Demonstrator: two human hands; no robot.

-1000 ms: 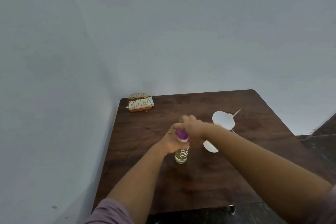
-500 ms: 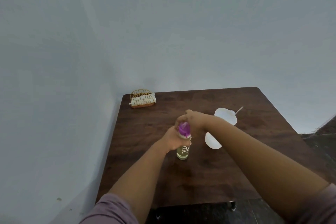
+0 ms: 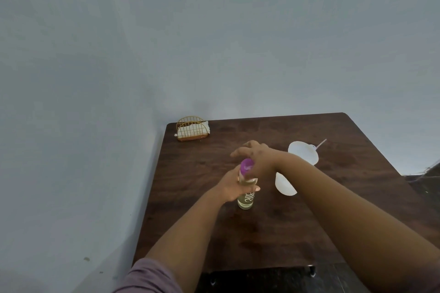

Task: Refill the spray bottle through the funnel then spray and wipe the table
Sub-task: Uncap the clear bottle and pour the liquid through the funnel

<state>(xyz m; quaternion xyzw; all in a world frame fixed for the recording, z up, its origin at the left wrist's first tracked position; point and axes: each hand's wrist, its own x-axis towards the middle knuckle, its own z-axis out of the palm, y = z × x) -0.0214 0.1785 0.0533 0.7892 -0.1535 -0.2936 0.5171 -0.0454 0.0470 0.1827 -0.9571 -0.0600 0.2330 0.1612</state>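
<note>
Standing upright near the middle of the dark brown wooden table (image 3: 309, 233) is a clear spray bottle with pale yellow liquid and a purple top (image 3: 246, 194), held between both of the person's hands. The left hand (image 3: 232, 189) wraps its grip round the bottle's upper body, fingers curled about it, the thumb tip showing on the right side. The right hand (image 3: 258, 158) sits at the purple top from the far right; its fingers are spread loosely over and beyond the cap, and I cannot tell whether this grip pinches the top or only rests against it. Just right of the bottle lies a white plastic funnel (image 3: 284, 185), partly hidden by the right forearm. Farther right sits a white rounded piece with a thin straw-like tube (image 3: 303, 153). At the far left corner stands a golden wire napkin holder with white napkins (image 3: 192, 129).
</note>
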